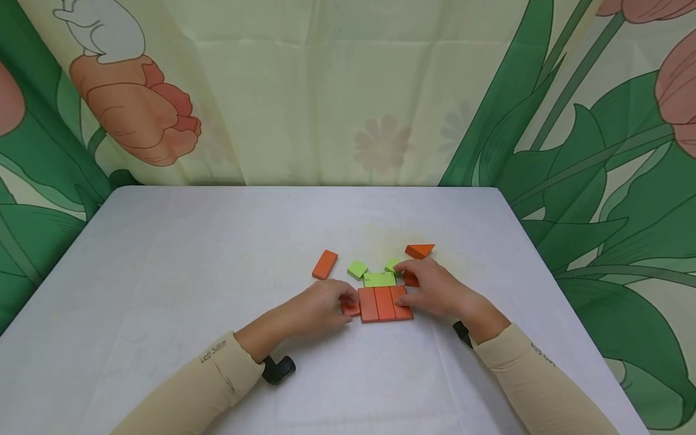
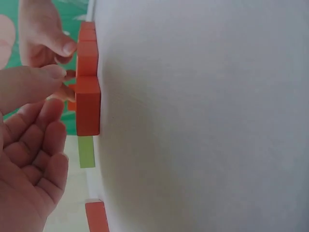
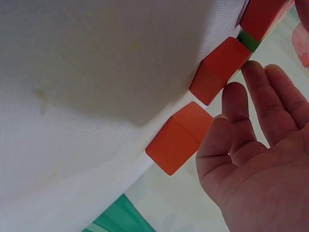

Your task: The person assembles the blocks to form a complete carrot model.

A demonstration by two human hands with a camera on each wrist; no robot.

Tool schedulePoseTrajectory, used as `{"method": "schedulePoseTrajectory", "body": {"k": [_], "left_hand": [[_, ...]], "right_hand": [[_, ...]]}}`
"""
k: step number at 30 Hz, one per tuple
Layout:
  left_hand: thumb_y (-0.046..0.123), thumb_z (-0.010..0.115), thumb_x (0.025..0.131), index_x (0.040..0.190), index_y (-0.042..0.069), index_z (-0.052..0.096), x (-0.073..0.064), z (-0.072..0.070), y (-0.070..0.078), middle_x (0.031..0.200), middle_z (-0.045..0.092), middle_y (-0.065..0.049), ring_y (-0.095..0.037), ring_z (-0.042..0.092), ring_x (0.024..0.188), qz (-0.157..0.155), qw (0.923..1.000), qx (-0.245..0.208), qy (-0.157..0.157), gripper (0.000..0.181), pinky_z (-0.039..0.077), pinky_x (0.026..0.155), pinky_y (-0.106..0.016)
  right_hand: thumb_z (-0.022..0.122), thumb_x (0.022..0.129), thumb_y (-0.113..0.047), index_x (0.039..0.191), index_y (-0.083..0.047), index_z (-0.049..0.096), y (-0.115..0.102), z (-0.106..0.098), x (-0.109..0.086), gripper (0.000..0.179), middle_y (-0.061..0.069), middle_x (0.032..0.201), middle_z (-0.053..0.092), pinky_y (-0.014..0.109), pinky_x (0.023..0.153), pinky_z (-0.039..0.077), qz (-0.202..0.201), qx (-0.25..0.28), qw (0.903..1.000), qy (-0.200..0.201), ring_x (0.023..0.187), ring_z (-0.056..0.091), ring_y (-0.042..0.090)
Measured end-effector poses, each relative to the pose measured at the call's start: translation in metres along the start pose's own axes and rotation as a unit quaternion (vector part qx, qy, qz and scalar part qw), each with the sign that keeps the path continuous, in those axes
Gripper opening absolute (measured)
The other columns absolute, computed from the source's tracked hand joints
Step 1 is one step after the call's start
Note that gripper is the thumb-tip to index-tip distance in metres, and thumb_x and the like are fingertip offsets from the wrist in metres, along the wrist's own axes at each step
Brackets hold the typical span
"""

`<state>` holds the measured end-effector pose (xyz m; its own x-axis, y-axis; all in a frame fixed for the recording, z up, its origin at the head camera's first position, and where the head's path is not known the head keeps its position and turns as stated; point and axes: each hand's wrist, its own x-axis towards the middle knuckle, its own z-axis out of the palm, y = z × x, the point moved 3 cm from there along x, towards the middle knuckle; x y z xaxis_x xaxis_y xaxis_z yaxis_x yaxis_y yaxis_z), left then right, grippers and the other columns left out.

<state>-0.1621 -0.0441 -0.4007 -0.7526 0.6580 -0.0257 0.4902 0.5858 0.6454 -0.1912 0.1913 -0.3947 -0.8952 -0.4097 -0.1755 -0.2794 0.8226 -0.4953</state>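
Three orange-red blocks (image 1: 385,304) lie side by side in a row, with a green rectangular block (image 1: 379,280) along their far edge. My left hand (image 1: 321,307) is at the row's left end, its fingers loosely bent over another orange block (image 1: 350,309). In the left wrist view its thumb and fingers hover close above the end block (image 2: 88,111). My right hand (image 1: 437,287) reaches over the row's right end, thumb at the last block, fingertips near a small green block (image 1: 391,264). An orange block (image 1: 411,279) shows partly beneath it. Its fingers look relaxed in the right wrist view.
Another small green block (image 1: 357,269) lies beyond the green rectangle's left corner. Farther left is a loose orange rectangular block (image 1: 325,264); an orange triangular block (image 1: 419,251) lies behind my right hand. All rest on a white-covered table (image 1: 217,241) before a printed curtain (image 1: 304,90).
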Motion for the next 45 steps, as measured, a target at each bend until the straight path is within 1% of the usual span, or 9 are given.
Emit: {"method": "schedulePoseTrajectory", "body": {"k": [6,11,16,23,29,33,39,42,45], "left_hand": [[0.012,0.080,0.084,0.118,0.000,0.063,-0.003,-0.003,-0.004,0.110,0.064,-0.006,-0.023,0.056,0.107,-0.043,0.9985,0.029,0.020,0.040,0.049,0.093,-0.038],[0.009,0.076,0.086,0.116,-0.001,0.065,-0.001,-0.002,-0.005,0.107,0.066,-0.007,-0.024,0.058,0.104,-0.048,0.9977,0.044,0.017,0.033,0.050,0.093,-0.038],[0.008,0.076,0.086,0.114,-0.001,0.066,-0.003,-0.003,-0.006,0.105,0.066,-0.006,-0.023,0.059,0.101,-0.050,0.9980,0.037,0.014,0.031,0.051,0.091,-0.038],[0.010,0.076,0.086,0.112,0.003,0.067,-0.006,0.000,0.003,0.103,0.066,-0.002,-0.019,0.059,0.098,-0.025,0.9995,0.020,-0.003,0.028,0.051,0.089,-0.035],[0.012,0.077,0.086,0.110,0.007,0.068,-0.002,0.011,0.020,0.099,0.065,0.004,-0.014,0.057,0.097,-0.005,0.9991,0.021,-0.037,0.026,0.050,0.087,-0.027],[0.011,0.078,0.085,0.107,0.007,0.068,-0.001,0.019,0.029,0.094,0.062,0.007,-0.010,0.054,0.091,0.006,0.9987,0.028,-0.043,0.024,0.049,0.083,-0.023],[0.011,0.078,0.086,0.105,0.007,0.068,-0.001,0.027,0.036,0.092,0.062,0.007,-0.009,0.054,0.090,0.021,0.9964,0.072,-0.038,0.021,0.048,0.079,-0.020],[0.013,0.080,0.085,0.103,0.010,0.067,-0.002,0.029,0.038,0.091,0.061,0.007,-0.010,0.054,0.091,0.032,0.9932,0.108,-0.028,0.022,0.047,0.080,-0.023],[0.018,0.082,0.084,0.107,0.012,0.065,-0.001,0.029,0.037,0.095,0.059,0.007,-0.011,0.052,0.094,0.030,0.9902,0.135,-0.020,0.030,0.046,0.082,-0.027]], "right_hand": [[0.081,0.085,-0.024,0.134,-0.005,0.060,-0.001,-0.001,-0.001,0.056,0.007,0.120,0.059,0.044,0.091,0.048,-0.002,-0.002,1.0000,0.000,0.109,0.049,0.027],[0.081,0.085,-0.024,0.134,-0.005,0.060,-0.001,-0.002,-0.002,0.057,0.007,0.119,0.059,0.043,0.090,0.047,0.000,0.000,1.0000,-0.001,0.107,0.049,0.026],[0.082,0.085,-0.025,0.134,-0.005,0.060,-0.001,-0.001,-0.001,0.058,0.006,0.118,0.058,0.042,0.089,0.048,0.002,0.002,1.0000,-0.004,0.107,0.049,0.026],[0.082,0.084,-0.026,0.135,-0.004,0.059,-0.001,0.001,0.000,0.060,0.006,0.121,0.058,0.044,0.091,0.048,0.010,0.003,0.9999,-0.007,0.108,0.049,0.025],[0.082,0.084,-0.024,0.135,-0.003,0.059,-0.001,0.000,-0.001,0.059,0.006,0.121,0.059,0.044,0.092,0.047,0.002,0.001,1.0000,-0.001,0.108,0.050,0.026],[0.082,0.084,-0.023,0.135,-0.002,0.059,-0.001,-0.001,-0.002,0.059,0.008,0.123,0.059,0.045,0.093,0.047,-0.001,0.007,1.0000,-0.001,0.109,0.050,0.026],[0.082,0.084,-0.022,0.135,-0.001,0.059,-0.001,-0.001,-0.002,0.059,0.010,0.125,0.060,0.046,0.095,0.047,-0.008,0.012,0.9999,0.000,0.110,0.051,0.026],[0.082,0.084,-0.022,0.134,-0.001,0.059,-0.001,-0.001,-0.002,0.059,0.009,0.125,0.060,0.045,0.094,0.048,-0.009,0.012,0.9999,0.000,0.108,0.052,0.026],[0.082,0.084,-0.022,0.134,-0.001,0.059,-0.001,-0.001,-0.002,0.059,0.009,0.125,0.060,0.045,0.094,0.048,-0.008,0.012,0.9999,0.000,0.109,0.052,0.026]]}}
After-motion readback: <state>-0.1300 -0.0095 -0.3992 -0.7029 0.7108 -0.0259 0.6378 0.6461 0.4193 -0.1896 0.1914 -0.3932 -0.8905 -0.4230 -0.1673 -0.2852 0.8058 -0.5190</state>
